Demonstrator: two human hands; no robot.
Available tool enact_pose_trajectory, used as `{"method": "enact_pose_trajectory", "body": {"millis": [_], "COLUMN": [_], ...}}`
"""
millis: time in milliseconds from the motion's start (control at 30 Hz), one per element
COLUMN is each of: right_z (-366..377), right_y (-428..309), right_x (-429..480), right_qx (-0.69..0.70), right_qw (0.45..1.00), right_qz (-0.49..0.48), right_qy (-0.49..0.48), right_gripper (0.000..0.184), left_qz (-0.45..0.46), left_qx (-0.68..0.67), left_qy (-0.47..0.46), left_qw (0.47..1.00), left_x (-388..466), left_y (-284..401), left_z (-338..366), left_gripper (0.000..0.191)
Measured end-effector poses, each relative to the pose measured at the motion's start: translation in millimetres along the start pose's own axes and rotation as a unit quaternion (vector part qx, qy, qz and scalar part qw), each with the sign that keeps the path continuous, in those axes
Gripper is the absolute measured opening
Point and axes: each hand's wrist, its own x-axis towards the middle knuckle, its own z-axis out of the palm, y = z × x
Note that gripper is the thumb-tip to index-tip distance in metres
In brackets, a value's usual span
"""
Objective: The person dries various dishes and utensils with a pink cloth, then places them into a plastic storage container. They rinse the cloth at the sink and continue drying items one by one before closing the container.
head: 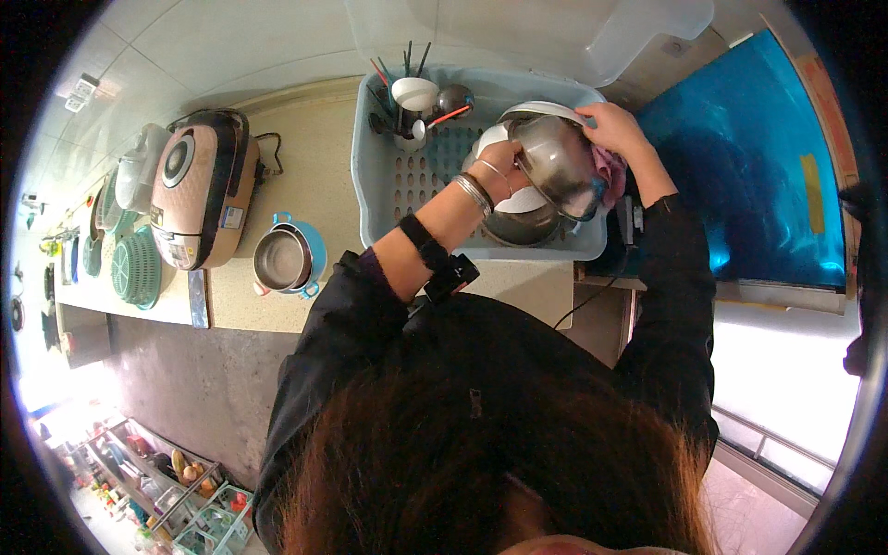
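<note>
Stacked dishes fill the right part of a pale blue plastic dish basket (374, 229). Among them is a tilted stainless steel bowl (555, 156), and my left hand (501, 170) grips its left edge. My right hand (614, 128) pinches the rim of a white bowl (541, 109) behind the steel one. Under my right wrist a pink cloth (610, 177) hangs beside the steel bowl. Another white bowl (524, 201) and a dark metal bowl (524, 227) lie lower in the pile, partly covered.
Left in the basket are chopsticks (408, 59), a small white bowl (415, 94) and a red-handled spoon (447, 116). A rice cooker (201, 194), a blue pot (316, 250) and a green colander (135, 267) stand on the counter. A blue-covered surface (749, 173) lies right.
</note>
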Motion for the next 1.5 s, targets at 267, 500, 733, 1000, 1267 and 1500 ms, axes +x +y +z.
{"method": "enact_pose_trajectory", "body": {"millis": [267, 500, 733, 1000, 1267, 1500], "right_z": [3.9, 10.1, 41.5, 65.7, 33.1, 8.3], "right_y": [28.2, 23.8, -57.0, -83.4, -83.5, -85.3], "right_x": [-29.3, -85.2, -145.4, -149.7, -86.3, -3.9], "right_qx": [0.154, 0.298, 0.130, -0.004, -0.150, -0.181], "right_qw": [0.980, 0.918, 0.974, 0.998, 0.985, 0.973], "right_qz": [0.096, 0.183, 0.179, 0.063, 0.028, -0.134], "right_qy": [0.080, 0.187, 0.047, 0.011, 0.074, 0.051], "right_gripper": [0.031, 0.026, 0.044, 0.081, 0.054, 0.044], "left_qz": [0.025, 0.037, 0.130, 0.061, 0.097, 0.084], "left_qx": [-0.095, -0.188, -0.036, -0.025, 0.020, -0.068], "left_qy": [-0.015, 0.014, -0.042, -0.088, 0.000, -0.079], "left_qw": [0.995, 0.981, 0.990, 0.994, 0.995, 0.991], "left_x": [2.2, 0.7, -24.4, -170.5, -192.1, -180.9], "left_y": [15.8, 43.9, 51.2, 76.6, 55.5, 47.4], "left_z": [17.1, 14.6, -13.3, -115.3, -134.3, -140.6], "left_gripper": [0.029, 0.024, 0.022, 0.030, 0.034, 0.034]}}
